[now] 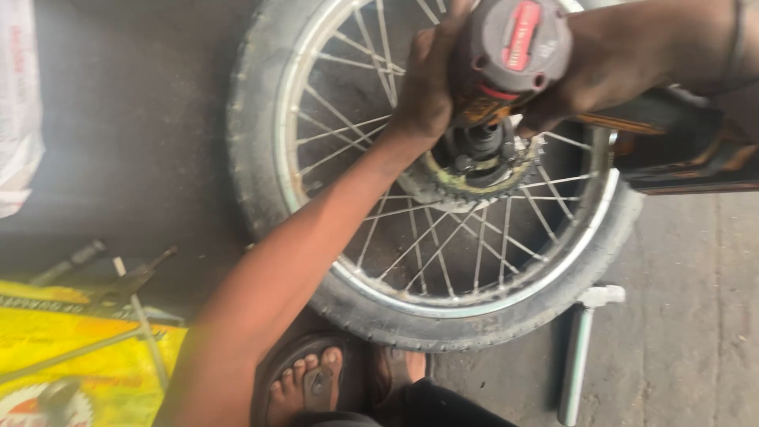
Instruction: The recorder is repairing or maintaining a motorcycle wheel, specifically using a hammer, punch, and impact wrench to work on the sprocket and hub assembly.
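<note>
We see a spoked motorcycle wheel (443, 261) lying flat on the concrete floor (688, 316), its black tyre (253, 158) wrapped round a bright metal rim. At the centre of the wheel sits the toothed sprocket (451, 194), greasy and dark, with the hub just inside it.

Above the hub we hold a power impact wrench (510, 59), grey-bodied with a red panel on its back, pointed straight down so that its socket (482, 138) meets the hub at the middle of the sprocket. Our left hand (427, 79) is closed round the front of the tool, fingers curled against its nose just above the socket. Our right hand (585, 71) is wrapped round the tool's body from the other side, gripping it firmly; a dark bangle shows on that wrist at the top right edge. Both hands are smeared with grease.

At the bottom of the view our sandalled feet (316, 379) stand touching the near edge of the tyre. A pale tubular socket wrench (581, 356) lies on the floor just beside the tyre to the right. To the left, well apart from the wheel, a yellow printed sheet (71, 364) lies with thin metal rods (142, 316) and a dark hand tool (130, 281) across it. A black motorcycle part (688, 150) juts in at the right edge.
</note>
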